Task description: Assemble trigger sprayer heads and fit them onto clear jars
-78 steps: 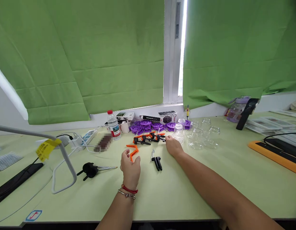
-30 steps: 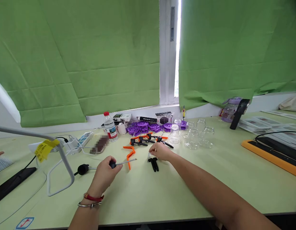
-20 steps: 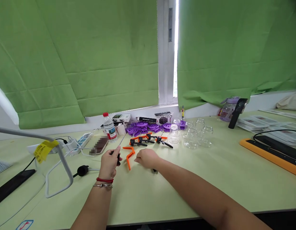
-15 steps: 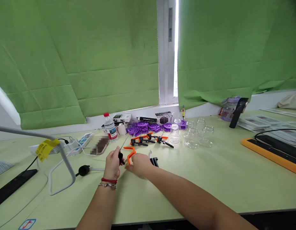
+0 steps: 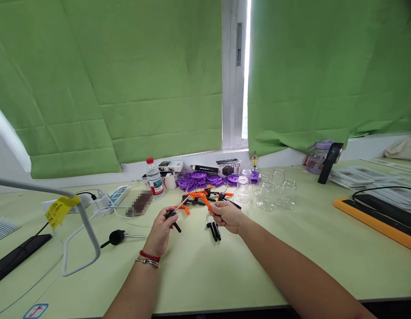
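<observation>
1 orange bracket (image 5: pixel 206 202): off the table (image 5: pixel 192 283), mid-scene, near end pinched between thumb and fingers of right hand (image 5: pixel 227 215).
Left hand (image 5: pixel 161 229): fingers curled closed round black rod piece (image 5: pixel 171 215), metal shaft slanting far and right.
Shaft tip: close to orange bracket; can't tell if touching.
Other orange bracket (image 5: pixel 186 210): far and right of left hand.
Black tubes (image 5: pixel 215 231): 2, on table, near side of right hand.
Purple parts (image 5: pixel 197 178): heaped, far side.
</observation>
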`<state>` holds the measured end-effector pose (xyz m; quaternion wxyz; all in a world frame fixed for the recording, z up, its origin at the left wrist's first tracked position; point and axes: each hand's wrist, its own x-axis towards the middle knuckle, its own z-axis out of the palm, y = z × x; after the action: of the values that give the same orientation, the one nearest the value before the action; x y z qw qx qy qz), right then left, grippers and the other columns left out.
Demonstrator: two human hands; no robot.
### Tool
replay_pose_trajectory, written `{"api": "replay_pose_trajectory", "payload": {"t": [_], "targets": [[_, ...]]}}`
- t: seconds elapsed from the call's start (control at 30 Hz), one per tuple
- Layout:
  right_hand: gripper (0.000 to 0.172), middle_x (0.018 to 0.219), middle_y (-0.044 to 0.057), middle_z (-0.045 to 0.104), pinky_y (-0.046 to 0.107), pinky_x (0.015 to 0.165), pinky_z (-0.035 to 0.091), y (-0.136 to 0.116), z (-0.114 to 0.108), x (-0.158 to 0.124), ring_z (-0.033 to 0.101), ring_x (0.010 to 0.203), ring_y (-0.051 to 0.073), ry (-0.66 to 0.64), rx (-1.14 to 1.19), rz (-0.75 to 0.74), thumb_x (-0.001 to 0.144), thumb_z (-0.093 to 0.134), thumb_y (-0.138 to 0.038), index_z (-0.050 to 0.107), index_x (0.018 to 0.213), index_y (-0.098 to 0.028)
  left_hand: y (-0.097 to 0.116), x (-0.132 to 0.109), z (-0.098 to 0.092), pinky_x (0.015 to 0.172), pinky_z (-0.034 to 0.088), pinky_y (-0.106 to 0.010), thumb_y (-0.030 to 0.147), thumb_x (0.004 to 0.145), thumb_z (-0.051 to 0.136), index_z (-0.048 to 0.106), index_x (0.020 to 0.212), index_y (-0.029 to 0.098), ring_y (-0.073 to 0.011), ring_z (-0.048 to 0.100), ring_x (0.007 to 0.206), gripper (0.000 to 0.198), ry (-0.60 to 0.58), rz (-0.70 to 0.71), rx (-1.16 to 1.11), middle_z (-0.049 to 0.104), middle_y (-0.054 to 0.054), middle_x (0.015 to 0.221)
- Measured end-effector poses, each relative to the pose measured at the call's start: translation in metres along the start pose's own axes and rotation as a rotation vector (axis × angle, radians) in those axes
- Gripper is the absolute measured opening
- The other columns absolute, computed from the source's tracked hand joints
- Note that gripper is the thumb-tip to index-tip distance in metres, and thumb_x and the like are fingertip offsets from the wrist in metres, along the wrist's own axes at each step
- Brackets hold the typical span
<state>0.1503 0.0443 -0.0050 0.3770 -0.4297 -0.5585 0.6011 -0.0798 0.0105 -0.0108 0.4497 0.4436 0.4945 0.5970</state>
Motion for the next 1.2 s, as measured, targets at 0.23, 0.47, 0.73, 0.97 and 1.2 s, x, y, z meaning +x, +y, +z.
{"api": "replay_pose_trajectory", "payload": {"t": [0.23, 0.47, 0.73, 0.97, 1.2], "targets": [[0.036, 0.065, -0.005, 0.044, 0.018, 0.043, 0.018, 0.012, -0.012, -0.007, 0.027, 0.045, 0.002, 0.003, 0.367, -0.008, 0.072, 0.07, -0.046, 0.05, 0.074, -0.016, -0.006, -0.005, 0.009, 0.064, 0.035, -0.024, 0.035, 0.067, 0.073, 0.061, 0.098, 0.02, -0.0124, 0.045, 0.074, 0.037, -0.144, 0.03, 0.07, 0.056, 0.0, 0.085], [0.028, 0.061, -0.004, 0.047, 0.017, 0.042, 0.016, 0.015, -0.012, -0.007, 0.029, 0.043, 0.002, -0.094, 0.437, 0.066, 0.074, 0.072, -0.036, 0.056, 0.073, -0.012, -0.007, -0.01, 0.011, 0.081, 0.038, -0.028, 0.031, 0.064, 0.079, 0.06, 0.102, 0.02, -0.0186, 0.053, 0.094, 0.044, -0.291, 0.022, 0.022, 0.063, -0.005, 0.095], [0.033, 0.059, -0.003, 0.05, 0.019, 0.042, 0.013, 0.014, -0.013, -0.013, 0.028, 0.041, 0.001, -0.238, 0.353, 0.106, 0.067, 0.077, -0.037, 0.058, 0.072, -0.011, -0.006, -0.012, 0.012, 0.079, 0.038, -0.028, 0.023, 0.062, 0.079, 0.061, 0.097, 0.019, -0.0174, 0.053, 0.091, 0.04, -0.38, 0.011, -0.043, 0.062, -0.005, 0.093], [0.038, 0.053, -0.007, 0.045, 0.022, 0.045, 0.014, 0.021, 0.002, -0.018, 0.026, 0.043, 0.003, -0.313, 0.182, 0.098, 0.064, 0.078, -0.044, 0.06, 0.077, -0.013, -0.008, -0.023, 0.021, 0.068, 0.04, -0.026, 0.024, 0.071, 0.075, 0.054, 0.104, 0.022, -0.0147, 0.054, 0.083, 0.04, -0.515, 0.039, 0.012, 0.057, -0.001, 0.091], [0.042, 0.054, -0.006, 0.045, 0.022, 0.045, 0.017, 0.019, 0.004, -0.021, 0.03, 0.046, 0.005, -0.232, 0.105, 0.059, 0.06, 0.079, -0.047, 0.058, 0.076, -0.015, -0.003, -0.029, 0.026, 0.06, 0.038, -0.024, 0.032, 0.067, 0.078, 0.053, 0.113, 0.024, -0.0103, 0.049, 0.071, 0.052, -0.525, 0.034, -0.144, 0.055, -0.002, 0.095]]}}
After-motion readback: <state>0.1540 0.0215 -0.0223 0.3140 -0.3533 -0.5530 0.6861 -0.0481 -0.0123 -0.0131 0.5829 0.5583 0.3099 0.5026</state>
